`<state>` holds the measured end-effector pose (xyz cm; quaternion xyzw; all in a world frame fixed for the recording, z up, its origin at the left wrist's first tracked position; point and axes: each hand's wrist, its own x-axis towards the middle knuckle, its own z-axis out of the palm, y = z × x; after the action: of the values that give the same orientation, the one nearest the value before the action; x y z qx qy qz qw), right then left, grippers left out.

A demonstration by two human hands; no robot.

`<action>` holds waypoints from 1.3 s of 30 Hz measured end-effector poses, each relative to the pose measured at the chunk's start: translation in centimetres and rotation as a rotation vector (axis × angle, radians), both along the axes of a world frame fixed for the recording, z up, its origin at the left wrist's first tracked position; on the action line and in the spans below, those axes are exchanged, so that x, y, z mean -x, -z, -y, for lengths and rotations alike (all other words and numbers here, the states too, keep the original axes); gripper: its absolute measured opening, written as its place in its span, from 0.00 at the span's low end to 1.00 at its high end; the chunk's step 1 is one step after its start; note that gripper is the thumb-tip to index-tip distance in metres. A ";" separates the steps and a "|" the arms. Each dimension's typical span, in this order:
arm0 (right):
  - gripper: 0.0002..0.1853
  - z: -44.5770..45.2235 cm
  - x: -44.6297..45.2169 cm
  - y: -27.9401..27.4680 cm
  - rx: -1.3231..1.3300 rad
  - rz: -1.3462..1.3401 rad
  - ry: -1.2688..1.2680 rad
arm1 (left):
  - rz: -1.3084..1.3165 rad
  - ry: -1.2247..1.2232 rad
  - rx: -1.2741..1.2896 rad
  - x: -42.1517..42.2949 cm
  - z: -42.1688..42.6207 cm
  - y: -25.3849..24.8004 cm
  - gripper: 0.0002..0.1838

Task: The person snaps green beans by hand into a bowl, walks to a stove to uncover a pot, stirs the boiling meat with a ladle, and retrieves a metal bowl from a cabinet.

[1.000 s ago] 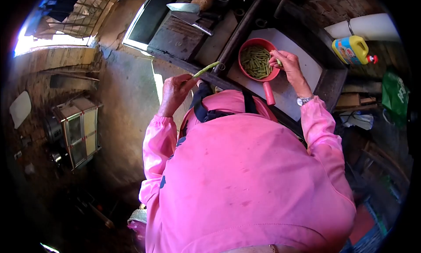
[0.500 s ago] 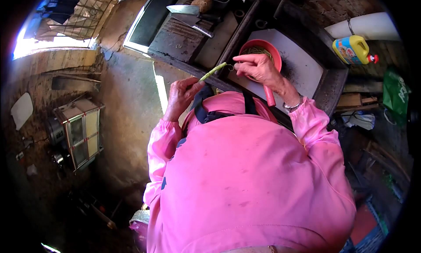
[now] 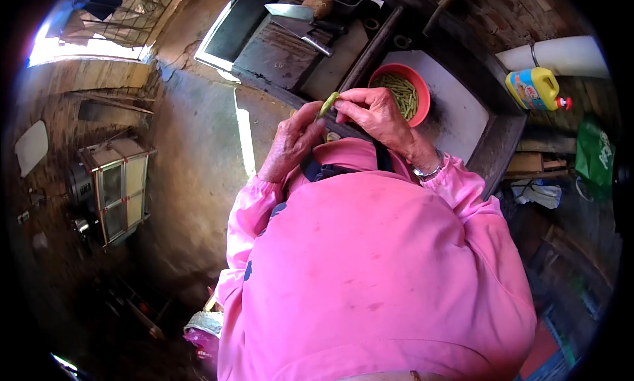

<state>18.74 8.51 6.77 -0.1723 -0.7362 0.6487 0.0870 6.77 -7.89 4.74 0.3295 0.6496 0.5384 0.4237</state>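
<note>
Brown floor (image 3: 205,156) spreads out to the left of the red bowl (image 3: 424,94). Dark and pale parts make up the big worktop (image 3: 456,125). It goes under the red bowl and reaches up to the left of it. Pink cloth (image 3: 376,262) covers the person's back or front, I cannot tell which, and it is below the red bowl. A cupboard with framed doors (image 3: 117,189) is far to the left of the red bowl and lower down. A long white roll (image 3: 558,56) is to the right of the red bowl and a bit higher. A green bag (image 3: 594,150) is far to the right and lower. A yellow jug (image 3: 531,89) with a red cap is to the right, level with the red bowl. Two knives (image 3: 290,11) lie up and to the left of the red bowl.

The right hand (image 3: 383,120) is just beside the red bowl, over its lower left edge in this view. The left hand (image 3: 294,140) is farther left of the bowl. A silver watch (image 3: 432,168) sits below the bowl, on the right wrist. Cut bean bits (image 3: 404,94) lie inside the red bowl. One green bean (image 3: 328,103) is left of the bowl. Both hands pinch it between thumb and fingers, the right one at its tip.
</note>
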 end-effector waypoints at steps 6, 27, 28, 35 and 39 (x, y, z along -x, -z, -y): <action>0.09 1.4 0.8 -1.5 0.049 -0.057 -0.007 | -0.370 -0.135 -0.133 -0.6 -0.7 -1.0 0.12; 0.09 1.9 1.6 -2.0 0.047 -0.051 -0.100 | -0.131 -0.224 -0.233 0.9 -0.2 -2.9 0.05; 0.09 1.9 1.6 -2.0 0.058 -0.049 -0.101 | -0.097 -0.232 -0.241 0.8 -0.2 -2.9 0.05; 0.10 1.9 1.9 -2.0 0.151 -0.038 -0.131 | 0.027 -0.285 -0.260 0.3 -0.8 -3.5 0.04; 0.11 1.3 2.1 -2.3 0.332 0.031 -0.142 | 0.096 -0.299 -0.311 0.3 -1.0 -3.6 0.04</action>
<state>16.67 7.25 9.09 -0.1417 -0.6306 0.7631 -0.0001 6.49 -6.87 8.32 0.2650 0.5794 0.7040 0.3138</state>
